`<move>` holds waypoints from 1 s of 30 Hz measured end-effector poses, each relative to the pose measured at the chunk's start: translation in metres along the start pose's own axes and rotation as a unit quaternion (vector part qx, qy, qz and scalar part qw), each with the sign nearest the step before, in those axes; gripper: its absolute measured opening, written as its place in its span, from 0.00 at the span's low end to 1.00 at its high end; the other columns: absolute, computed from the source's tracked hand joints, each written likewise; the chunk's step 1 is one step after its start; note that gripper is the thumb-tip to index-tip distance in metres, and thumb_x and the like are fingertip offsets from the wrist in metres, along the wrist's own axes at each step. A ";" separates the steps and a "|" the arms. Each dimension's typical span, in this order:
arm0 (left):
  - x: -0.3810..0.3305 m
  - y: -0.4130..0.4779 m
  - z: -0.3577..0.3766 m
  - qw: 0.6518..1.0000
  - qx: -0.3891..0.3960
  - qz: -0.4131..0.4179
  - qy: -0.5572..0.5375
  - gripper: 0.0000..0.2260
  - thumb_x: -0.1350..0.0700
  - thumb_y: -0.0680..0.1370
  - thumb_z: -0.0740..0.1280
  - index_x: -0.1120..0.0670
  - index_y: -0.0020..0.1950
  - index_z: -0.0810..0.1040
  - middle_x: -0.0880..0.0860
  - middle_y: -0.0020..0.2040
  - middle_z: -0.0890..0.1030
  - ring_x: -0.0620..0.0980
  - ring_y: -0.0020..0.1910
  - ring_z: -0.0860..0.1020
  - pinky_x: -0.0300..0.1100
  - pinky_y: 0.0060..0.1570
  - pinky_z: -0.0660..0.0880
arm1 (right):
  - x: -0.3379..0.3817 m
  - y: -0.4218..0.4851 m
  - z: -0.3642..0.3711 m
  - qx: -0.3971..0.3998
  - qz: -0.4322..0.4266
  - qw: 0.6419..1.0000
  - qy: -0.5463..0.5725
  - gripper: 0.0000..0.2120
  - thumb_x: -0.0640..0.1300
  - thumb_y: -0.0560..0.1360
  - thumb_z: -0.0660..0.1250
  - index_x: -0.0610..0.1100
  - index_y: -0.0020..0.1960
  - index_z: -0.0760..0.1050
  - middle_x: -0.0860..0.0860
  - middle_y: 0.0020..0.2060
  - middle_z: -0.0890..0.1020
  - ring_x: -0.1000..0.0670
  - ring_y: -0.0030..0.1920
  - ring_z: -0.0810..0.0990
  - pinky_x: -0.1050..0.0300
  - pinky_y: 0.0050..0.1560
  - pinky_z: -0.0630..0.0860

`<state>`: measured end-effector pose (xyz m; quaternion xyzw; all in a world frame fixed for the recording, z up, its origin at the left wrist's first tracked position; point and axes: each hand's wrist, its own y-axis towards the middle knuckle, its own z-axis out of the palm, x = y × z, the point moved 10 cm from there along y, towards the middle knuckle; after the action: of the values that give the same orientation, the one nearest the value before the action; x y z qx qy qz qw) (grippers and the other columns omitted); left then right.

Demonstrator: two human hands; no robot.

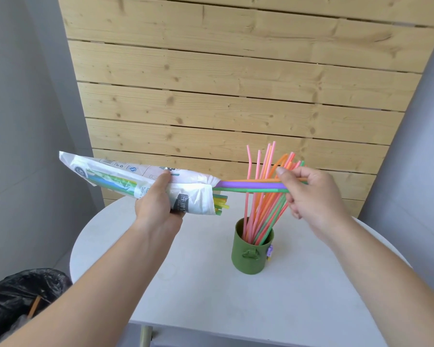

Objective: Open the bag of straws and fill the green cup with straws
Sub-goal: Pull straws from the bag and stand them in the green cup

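Note:
My left hand (158, 199) holds the white printed bag of straws (125, 176) roughly level above the table, its open mouth facing right. Green and yellow straw ends (221, 202) poke out of the mouth. My right hand (308, 194) pinches a few straws (251, 185), purple, green and orange, that are partly drawn out of the bag. Below them the green cup (252, 254) stands upright on the white round table (186, 284). Several pink, orange and green straws (261, 186) stand in it and fan upward.
A black rubbish bag (18, 294) sits at the lower left beside the table. A wooden plank wall (236, 83) rises behind the table, with grey walls on both sides.

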<state>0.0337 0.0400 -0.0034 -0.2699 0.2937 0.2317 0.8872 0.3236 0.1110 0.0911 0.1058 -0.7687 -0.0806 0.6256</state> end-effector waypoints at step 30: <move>0.000 0.006 -0.003 1.000 0.002 -0.002 -0.015 0.22 0.58 0.77 0.77 0.56 0.70 0.77 0.55 0.59 0.87 0.54 0.52 0.88 0.59 0.57 0.84 | 0.077 0.068 -0.070 0.172 -0.027 0.897 -0.407 0.16 0.54 0.75 0.71 0.41 0.40 0.78 0.48 0.22 0.70 0.47 0.24 0.65 0.60 0.27 0.65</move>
<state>0.0291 0.0426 -0.0078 -0.2654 0.2801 0.2331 0.8926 0.3729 0.1573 0.1952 0.1907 -0.9549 0.0002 0.2278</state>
